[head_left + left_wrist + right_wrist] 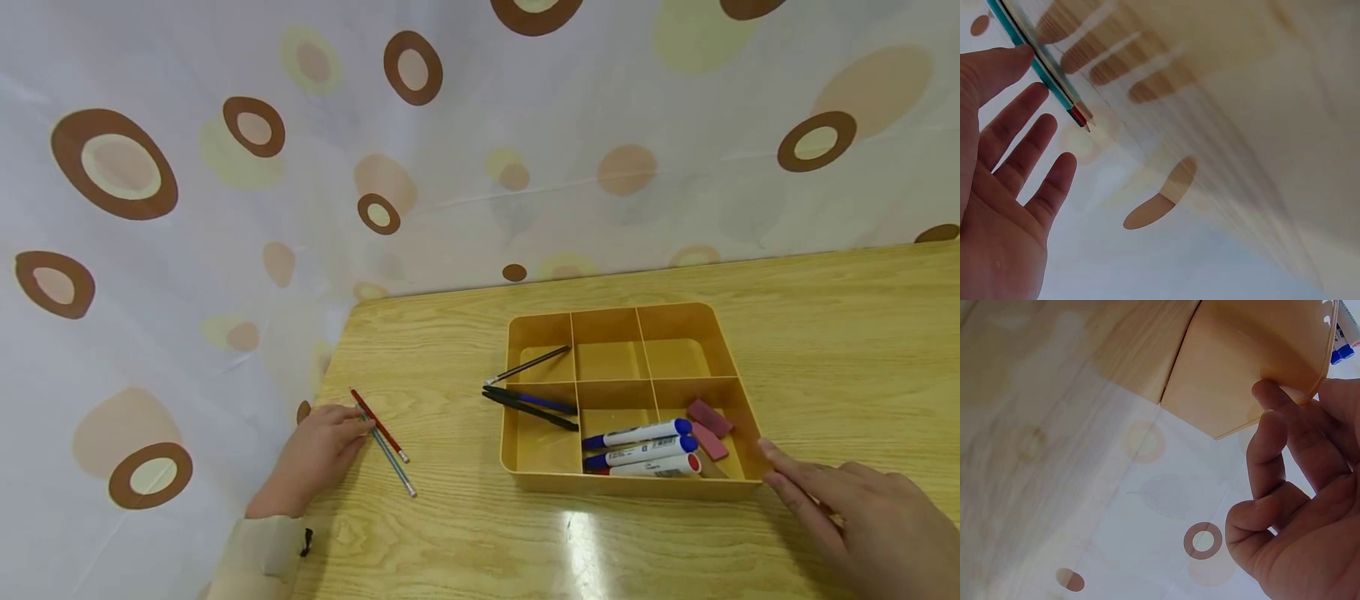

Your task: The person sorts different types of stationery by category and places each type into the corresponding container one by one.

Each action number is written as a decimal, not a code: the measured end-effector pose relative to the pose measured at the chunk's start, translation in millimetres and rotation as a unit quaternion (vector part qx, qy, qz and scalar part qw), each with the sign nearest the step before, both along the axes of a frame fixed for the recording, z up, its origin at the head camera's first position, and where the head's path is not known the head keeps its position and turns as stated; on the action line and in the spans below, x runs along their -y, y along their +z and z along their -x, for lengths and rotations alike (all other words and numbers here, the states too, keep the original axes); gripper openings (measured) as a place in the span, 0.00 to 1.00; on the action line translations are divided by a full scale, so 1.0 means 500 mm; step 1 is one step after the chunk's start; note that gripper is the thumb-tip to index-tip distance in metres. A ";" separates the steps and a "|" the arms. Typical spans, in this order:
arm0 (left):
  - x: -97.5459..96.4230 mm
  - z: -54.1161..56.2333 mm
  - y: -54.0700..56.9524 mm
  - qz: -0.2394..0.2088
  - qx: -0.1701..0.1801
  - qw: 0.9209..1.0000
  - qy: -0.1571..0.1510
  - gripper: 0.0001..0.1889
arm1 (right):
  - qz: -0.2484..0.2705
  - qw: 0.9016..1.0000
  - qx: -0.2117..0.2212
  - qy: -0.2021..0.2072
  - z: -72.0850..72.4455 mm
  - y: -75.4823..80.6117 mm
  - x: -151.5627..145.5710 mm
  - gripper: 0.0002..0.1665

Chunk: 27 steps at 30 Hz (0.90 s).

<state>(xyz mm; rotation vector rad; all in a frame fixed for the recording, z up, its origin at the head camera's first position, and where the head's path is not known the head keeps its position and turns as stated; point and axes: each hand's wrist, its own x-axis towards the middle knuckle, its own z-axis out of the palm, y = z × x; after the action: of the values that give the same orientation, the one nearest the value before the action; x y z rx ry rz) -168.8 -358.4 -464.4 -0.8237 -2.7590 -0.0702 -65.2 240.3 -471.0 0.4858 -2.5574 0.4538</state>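
Note:
My left hand (318,450) pinches a teal pencil (396,462) near its point, on the left of the table. In the left wrist view the thumb lies over the teal pencil, the other fingers loosely spread. A red pencil (386,435) lies close beside it, its eraser end toward me. At the right, my right hand (873,508) grips the front right corner of a yellow divided tray (637,486). A fingertip presses the tray's outer wall in the right wrist view, with the lower fingers curled.
Whiteboard markers (641,454) lie in the front middle compartment, overlapping pink erasers (708,417) at the front right. Dark pens (536,408) lean over the tray's left wall; a black pencil (528,364) sits behind them. A patterned cloth (465,142) borders the wooden table (442,542).

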 end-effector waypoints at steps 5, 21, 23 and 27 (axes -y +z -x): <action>-0.002 0.000 -0.004 0.012 0.017 1.000 0.018 0.13 | 0.012 1.000 -0.012 0.005 0.002 -0.004 -0.001 0.33; 0.004 -0.002 -0.003 0.008 0.010 1.000 -0.021 0.10 | 0.024 0.999 -0.021 0.007 0.001 -0.003 -0.001 0.37; 0.003 0.000 -0.004 0.015 0.003 0.999 -0.037 0.10 | 0.023 1.000 -0.018 0.004 0.000 -0.003 -0.001 0.36; 0.003 0.003 -0.005 0.024 -0.010 0.998 -0.059 0.11 | 0.027 0.999 -0.018 0.001 0.000 -0.001 0.000 0.36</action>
<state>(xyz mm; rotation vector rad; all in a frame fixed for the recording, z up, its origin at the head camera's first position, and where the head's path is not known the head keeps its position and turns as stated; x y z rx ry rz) -170.2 -359.7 -467.0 -0.9934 -2.7008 -0.0189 -65.0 240.4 -471.8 0.4718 -2.5034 0.5091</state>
